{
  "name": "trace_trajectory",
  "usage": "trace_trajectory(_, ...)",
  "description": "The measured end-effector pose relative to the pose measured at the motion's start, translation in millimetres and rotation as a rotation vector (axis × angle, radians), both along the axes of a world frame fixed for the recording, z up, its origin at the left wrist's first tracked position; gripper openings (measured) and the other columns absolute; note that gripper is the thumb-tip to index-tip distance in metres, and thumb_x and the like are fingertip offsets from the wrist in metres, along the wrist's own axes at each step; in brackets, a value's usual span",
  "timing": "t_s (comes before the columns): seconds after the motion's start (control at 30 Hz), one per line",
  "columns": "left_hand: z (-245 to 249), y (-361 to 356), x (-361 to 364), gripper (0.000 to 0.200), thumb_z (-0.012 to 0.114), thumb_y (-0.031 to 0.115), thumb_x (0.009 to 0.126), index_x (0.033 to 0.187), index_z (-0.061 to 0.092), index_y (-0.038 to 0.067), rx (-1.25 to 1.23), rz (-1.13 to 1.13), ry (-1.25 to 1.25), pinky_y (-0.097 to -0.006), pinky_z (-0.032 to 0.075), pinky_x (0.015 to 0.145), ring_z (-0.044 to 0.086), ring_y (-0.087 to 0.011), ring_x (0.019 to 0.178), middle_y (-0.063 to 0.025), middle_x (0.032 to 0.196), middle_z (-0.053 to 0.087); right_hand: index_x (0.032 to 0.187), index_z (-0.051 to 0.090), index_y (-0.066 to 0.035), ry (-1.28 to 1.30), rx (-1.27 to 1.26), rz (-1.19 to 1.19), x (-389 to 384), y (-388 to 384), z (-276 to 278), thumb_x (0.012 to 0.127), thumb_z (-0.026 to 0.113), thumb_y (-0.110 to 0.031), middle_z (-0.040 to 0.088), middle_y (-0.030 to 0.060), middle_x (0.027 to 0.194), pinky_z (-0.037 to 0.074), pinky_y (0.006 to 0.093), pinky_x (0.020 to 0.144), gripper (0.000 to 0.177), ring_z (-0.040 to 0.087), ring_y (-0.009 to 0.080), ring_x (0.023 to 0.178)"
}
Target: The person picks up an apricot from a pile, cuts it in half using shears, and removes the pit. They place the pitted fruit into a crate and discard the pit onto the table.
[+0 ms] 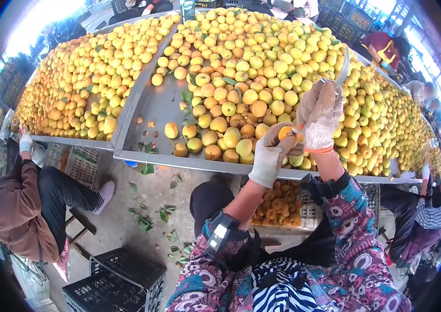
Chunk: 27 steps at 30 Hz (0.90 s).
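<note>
My left hand [273,158], in a pale work glove, is closed around an orange-yellow apricot [285,133] above the table's front edge. Close beside it, my gloved right hand [321,112] is wrapped around a knife [343,67], whose blade points up and away from me. A small tip shows between the right hand and the fruit; what it belongs to is hidden by the glove. Heaped apricots [241,78] surround both hands on the metal table [153,112].
A crate of split apricots [277,205] stands below the table edge before me. Black crates [111,283] sit on the floor at lower left, near scattered leaves [145,221]. A seated person [17,203] is at the left, another person [431,218] at the right.
</note>
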State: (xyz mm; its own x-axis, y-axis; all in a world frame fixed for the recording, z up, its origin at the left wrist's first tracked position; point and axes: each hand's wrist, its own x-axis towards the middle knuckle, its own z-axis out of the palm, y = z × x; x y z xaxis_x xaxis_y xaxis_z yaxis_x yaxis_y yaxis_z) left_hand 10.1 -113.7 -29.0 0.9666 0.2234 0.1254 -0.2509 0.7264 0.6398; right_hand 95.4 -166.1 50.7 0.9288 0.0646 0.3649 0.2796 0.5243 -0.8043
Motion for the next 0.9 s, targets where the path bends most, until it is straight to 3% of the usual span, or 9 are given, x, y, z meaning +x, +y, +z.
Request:
trace_trajectory(0.07,-0.8,2.2,-0.1,0.036,0.058,0.008,0.09,0.122,0.049,-0.003,-0.037,0.0,-0.024,-0.0325,0.058,0.073,0.067,-0.0196,0.084,-0.0108,0.103,0.062,0.083,0.049,-0.013,0.09,0.002,0.044,-7.1,3.4,15.0,0.099,0.042,-0.03,0.031,-0.0026,0.049,0.019,0.0289,0.03,0.024,0.027,0.0118,0.033)
trace_trajectory(0.1,0.7,3.8,-1.7,0.036,0.057,0.008,0.09,0.123,0.049,-0.003,-0.062,-0.005,-0.038,-0.0326,0.058,0.074,0.067,-0.0198,0.084,-0.011,0.104,0.062,0.088,0.048,-0.013,0.077,0.076,0.092,-0.9,3.3,7.6,0.097,0.052,-0.029,0.033,-0.0047,0.047,0.022,0.0245,0.03,0.019,0.028,0.0081,0.033)
trace_trajectory(0.17,3.1,5.4,-2.1,0.036,0.057,0.009,0.09,0.123,0.049,-0.004,-0.077,0.004,-0.043,-0.0327,0.058,0.074,0.067,-0.02,0.084,-0.0112,0.105,0.061,0.087,0.048,-0.014,0.168,0.116,0.148,6.8,0.7,-0.6,0.097,0.051,-0.031,0.034,-0.0048,0.048,0.022,0.0243,0.03,0.02,0.029,0.0083,0.034)
trace_trajectory(0.33,-0.1,7.9,-3.5,0.036,0.057,0.01,0.091,0.123,0.048,-0.005,-0.092,0.03,-0.062,-0.0328,0.058,0.073,0.067,-0.0207,0.085,-0.0116,0.106,0.061,0.081,0.044,-0.015,0.43,0.049,0.025,12.8,4.7,0.4,0.097,0.044,-0.035,0.03,-0.0065,0.05,0.023,0.027,0.035,0.026,0.027,0.0089,0.037)
trace_trajectory(0.53,-9.3,12.3,6.4,0.033,0.058,0.017,0.091,0.116,0.051,-0.003,-0.055,0.111,0.001,-0.0313,0.059,0.07,0.068,-0.021,0.078,-0.0106,0.099,0.063,0.08,0.043,-0.013,0.532,0.108,0.04,25.3,12.7,-15.8,0.097,0.043,-0.033,0.032,-0.0041,0.051,0.024,0.0278,0.036,0.027,0.03,0.012,0.039)
trace_trajectory(0.7,-14.7,30.9,16.9,0.034,0.056,0.031,0.091,0.109,0.053,0.002,-0.219,0.079,0.078,-0.0251,0.056,0.057,0.067,-0.0184,0.069,-0.009,0.088,0.065,0.084,0.041,-0.01,0.683,0.176,-0.009,50.6,34.8,-48.8,0.097,0.042,-0.031,0.039,0.0005,0.055,0.037,0.0348,0.037,0.025,0.038,0.018,0.04)
trace_trajectory(0.77,-15.1,32.3,22.5,0.032,0.055,0.034,0.091,0.106,0.055,0.005,-0.248,0.119,0.156,-0.0237,0.051,0.049,0.063,-0.0157,0.06,-0.0053,0.083,0.064,0.084,0.041,-0.01,0.662,0.197,-0.073,57.6,44.0,-57.6,0.097,0.043,-0.031,0.04,0.0011,0.056,0.037,0.0345,0.037,0.024,0.039,0.0185,0.041)
trace_trajectory(0.87,-17.3,18.6,26.4,0.028,0.057,0.035,0.09,0.099,0.056,0.008,-0.061,0.287,0.228,-0.0244,0.048,0.047,0.059,-0.015,0.055,-0.0036,0.081,0.063,0.083,0.039,-0.011,0.606,0.184,-0.108,63.3,59.3,-49.8,0.096,0.044,-0.03,0.039,0.0011,0.055,0.037,0.0345,0.037,0.023,0.04,0.0184,0.042)
trace_trajectory(0.9,-28.1,26.5,27.4,0.025,0.058,0.033,0.089,0.092,0.057,0.008,-0.144,0.179,0.271,-0.0244,0.044,0.044,0.057,-0.0138,0.055,-0.0038,0.077,0.062,0.083,0.038,-0.012,0.559,0.134,-0.153,56.8,66.3,-35.7,0.096,0.044,-0.029,0.039,0.0008,0.055,0.037,0.0342,0.037,0.023,0.041,0.0179,0.043)
